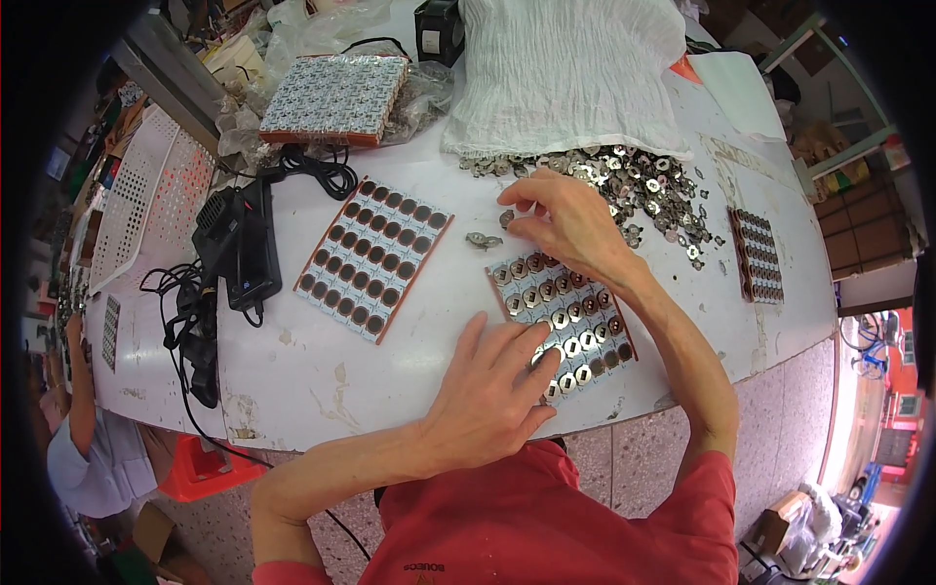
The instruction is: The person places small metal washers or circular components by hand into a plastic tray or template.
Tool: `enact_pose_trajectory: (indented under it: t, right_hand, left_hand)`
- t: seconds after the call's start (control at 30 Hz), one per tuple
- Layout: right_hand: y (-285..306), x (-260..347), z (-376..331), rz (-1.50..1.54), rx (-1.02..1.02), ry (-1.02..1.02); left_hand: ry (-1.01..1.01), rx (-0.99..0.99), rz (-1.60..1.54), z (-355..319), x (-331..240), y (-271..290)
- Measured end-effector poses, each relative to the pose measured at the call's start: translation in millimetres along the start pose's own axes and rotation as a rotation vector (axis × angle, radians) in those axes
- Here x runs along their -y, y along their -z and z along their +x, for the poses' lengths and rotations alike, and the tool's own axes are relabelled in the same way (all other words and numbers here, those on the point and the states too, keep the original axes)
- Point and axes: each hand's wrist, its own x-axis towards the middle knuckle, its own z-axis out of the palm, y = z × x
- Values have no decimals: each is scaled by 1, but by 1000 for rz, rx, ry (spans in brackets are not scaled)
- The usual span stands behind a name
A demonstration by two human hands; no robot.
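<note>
In front of me lies a white-and-brown panel (606,327) with rows of round spots, most of them covered by shiny metal pieces. Some dark spots show at its right near corner. My left hand (492,390) rests with stretched fingers on the panel's left side. Beyond the far edge, my right hand (565,224) has thumb and fingers curled around a small metal piece (507,220) just above the table. Two or so loose metal pieces (482,240) lie left of it. A large heap of such pieces (643,185) spreads behind and right of that hand.
A similar panel (375,258) with dark round spots lies to the left, another (756,255) far right. A stack of panels (331,97) stands at the back left. Black power adapters (239,244) with cables, a white perforated basket (151,200) and a white cloth sack (570,78) surround the work area.
</note>
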Motion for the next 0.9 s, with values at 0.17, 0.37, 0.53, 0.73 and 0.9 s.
enact_pose_trajectory:
  t: [0.17,0.37,0.53,0.73,0.9]
  right_hand:
    - [-2,0,-2,-22,60,-25]
    - [9,0,-14,195,7,-152]
    - [38,7,-53,847,54,-318]
    - [64,13,-119,885,146,-537]
    - [50,17,-151,957,161,-568]
  left_hand:
    - [-6,4,0,-1,-2,0]
    - [-11,16,-17,-3,-2,-4]
    - [5,28,41,-1,-2,3]
    - [-10,28,75,3,3,1]
    - [-16,43,95,0,1,0]
